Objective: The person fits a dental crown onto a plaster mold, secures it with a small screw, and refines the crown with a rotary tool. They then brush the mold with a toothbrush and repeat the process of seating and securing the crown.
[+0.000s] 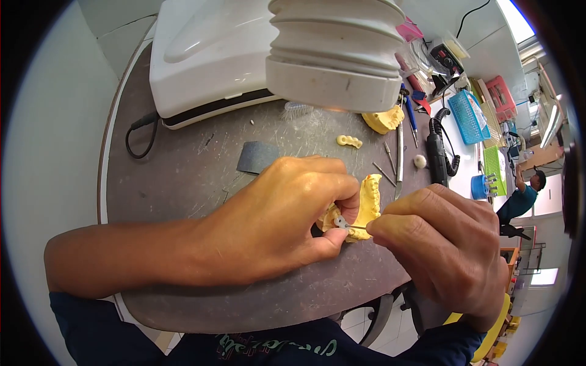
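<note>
My left hand (292, 204) reaches in from the left with thumb and index finger closed around part of a yellow plaster dental cast (369, 204). A row of teeth shows along the cast's curved arch. Between that thumb and finger sits a small grey-white piece (340, 222), with a dark spot on it. My right hand (448, 244) is closed in a pinch on a thin metal instrument (358, 227). The instrument's tip is right at the small piece, and its rear part is hidden by the fingers.
Beyond my hands lie grey sandpaper (257, 157), a tooth-coloured dental bridge (349, 141), another yellow cast (384, 120) and a spatula (400, 158). A ribbed extraction hose (336, 61) overhangs the bench beside a white machine (213, 55). At right are a handpiece (436, 155) and a blue basket (469, 119); a person (520, 200) is farther off.
</note>
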`<state>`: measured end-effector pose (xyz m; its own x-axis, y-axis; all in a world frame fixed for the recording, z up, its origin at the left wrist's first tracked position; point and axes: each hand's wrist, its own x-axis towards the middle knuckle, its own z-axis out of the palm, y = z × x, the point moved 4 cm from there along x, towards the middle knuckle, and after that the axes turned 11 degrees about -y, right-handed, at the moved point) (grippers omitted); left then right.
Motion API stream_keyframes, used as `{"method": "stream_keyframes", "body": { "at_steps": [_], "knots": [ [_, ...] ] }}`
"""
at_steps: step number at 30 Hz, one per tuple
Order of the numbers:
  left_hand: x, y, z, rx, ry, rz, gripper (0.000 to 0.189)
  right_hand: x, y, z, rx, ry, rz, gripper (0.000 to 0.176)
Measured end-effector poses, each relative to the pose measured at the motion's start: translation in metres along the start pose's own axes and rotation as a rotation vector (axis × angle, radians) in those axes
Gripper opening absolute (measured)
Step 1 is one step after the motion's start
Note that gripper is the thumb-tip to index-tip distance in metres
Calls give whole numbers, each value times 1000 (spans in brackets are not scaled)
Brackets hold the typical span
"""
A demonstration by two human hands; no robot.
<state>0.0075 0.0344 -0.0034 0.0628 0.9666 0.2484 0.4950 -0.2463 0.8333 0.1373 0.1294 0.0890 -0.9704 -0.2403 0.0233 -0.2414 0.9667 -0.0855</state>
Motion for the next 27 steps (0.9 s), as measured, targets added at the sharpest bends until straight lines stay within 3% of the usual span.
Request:
{"method": "stream_keyframes", "body": {
  "at_steps": [10, 13, 15, 18, 25, 27],
  "knots": [
    [0, 1, 1, -13, 28, 6, 20, 12, -4, -4, -170, -207, 72, 26],
    [0, 0, 1, -5, 41, 14, 21, 10, -3, -1, -161, -169, 57, 27],
    [0, -1, 1, 1, 50, 22, 21, 8, -2, 0, -89, 47, 60, 31],
    [1, -1, 1, -16, 33, 20, 21, 6, -3, 1, -178, -30, -62, 35],
    [0, 1, 0, 8, 27, 8, 22, 10, -1, 2, -154, -189, 49, 22],
    [-1, 0, 0, 7, 24, -20, 23, 10, -1, 3, -104, 28, 17, 30]
  ]
}}
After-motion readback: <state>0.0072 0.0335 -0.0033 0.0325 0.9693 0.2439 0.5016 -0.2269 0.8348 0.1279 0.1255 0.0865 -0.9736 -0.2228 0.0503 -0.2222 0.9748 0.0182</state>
